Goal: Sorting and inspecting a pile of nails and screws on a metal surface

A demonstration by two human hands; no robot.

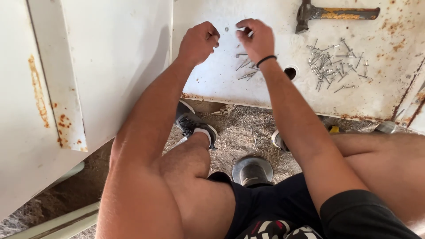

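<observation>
Head view: both hands over a rusty white metal panel, near a small hole.
Left hand (199, 42) curled closed, contents not visible; right hand (254, 37) pinches something small, fingers bent. Loose rivets (245, 66) lie just below the hands; rivet pile (332, 66) and hammer (336, 14) right of them, within reach. Arms extended forward.

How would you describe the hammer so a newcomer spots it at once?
Start at the white, rust-spotted metal panel lying flat ahead of the person. Along its far edge, beyond the big pile of loose nails, lies the hammer. Its dark head and rusty yellowish handle make it the only large tool there.
</observation>
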